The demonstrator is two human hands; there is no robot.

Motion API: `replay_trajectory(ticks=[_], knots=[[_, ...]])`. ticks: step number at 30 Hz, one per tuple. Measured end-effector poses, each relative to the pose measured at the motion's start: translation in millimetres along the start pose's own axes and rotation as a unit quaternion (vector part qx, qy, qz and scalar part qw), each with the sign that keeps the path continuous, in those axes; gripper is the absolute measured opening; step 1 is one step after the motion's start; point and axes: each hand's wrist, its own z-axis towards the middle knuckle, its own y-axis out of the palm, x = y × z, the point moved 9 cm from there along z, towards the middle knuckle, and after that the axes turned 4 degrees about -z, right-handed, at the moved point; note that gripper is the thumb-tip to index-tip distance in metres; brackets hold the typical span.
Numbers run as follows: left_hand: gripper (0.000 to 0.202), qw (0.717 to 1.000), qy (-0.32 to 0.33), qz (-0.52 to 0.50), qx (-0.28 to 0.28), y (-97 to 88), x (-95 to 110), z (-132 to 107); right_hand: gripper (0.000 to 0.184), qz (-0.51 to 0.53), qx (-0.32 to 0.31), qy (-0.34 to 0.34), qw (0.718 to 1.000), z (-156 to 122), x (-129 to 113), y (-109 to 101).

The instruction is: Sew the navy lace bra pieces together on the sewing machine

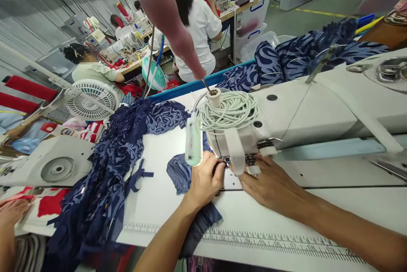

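Note:
My left hand (206,179) is closed in a pinch beside the needle area of a white sewing machine (318,98). Under and around it lies a navy patterned fabric piece (179,172), part of which hangs over the table's front edge. My right hand (270,187) rests on the machine bed, fingers stretched toward the presser foot (227,160). Its fingertips are partly hidden behind a white strip on the machine head. A coil of pale green cord (230,109) sits atop the head, with a pink-handled screwdriver (173,22) standing upright through a white holder.
A heap of navy fabric pieces (104,157) covers the table's left side; bundled navy pieces (286,60) lie behind the machine. A printed ruler (270,242) runs along the front edge. Co-workers sit at other machines, and another person's hand (12,210) shows at far left.

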Motion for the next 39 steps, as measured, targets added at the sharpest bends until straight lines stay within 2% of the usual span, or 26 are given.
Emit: replay_trajectory(ticks=[5,12,20,28,35,39], knots=[[0.013,1.0,-0.005,0.003,-0.022,1.6,-4,0,0.028,0.016,-0.007,0.006,1.0,0,1,1],[0.01,1.0,-0.024,-0.001,-0.008,-1.0,-6,-1,0.031,0.033,-0.022,0.007,0.999,-3,3,6],[0.012,0.996,-0.042,0.011,-0.073,7.2,-10,1,0.034,0.04,-0.038,-0.004,0.998,-5,4,9],[0.009,0.995,-0.04,0.009,-0.091,10.8,-11,2,0.036,0.06,-0.071,-0.001,0.996,-6,6,13],[0.009,0.994,-0.05,0.016,-0.095,9.3,-9,1,0.038,0.066,-0.071,-0.003,0.995,-5,5,11],[0.009,0.994,-0.055,0.019,-0.088,8.3,-9,1,0.038,0.093,-0.042,0.015,0.995,-5,11,6]])
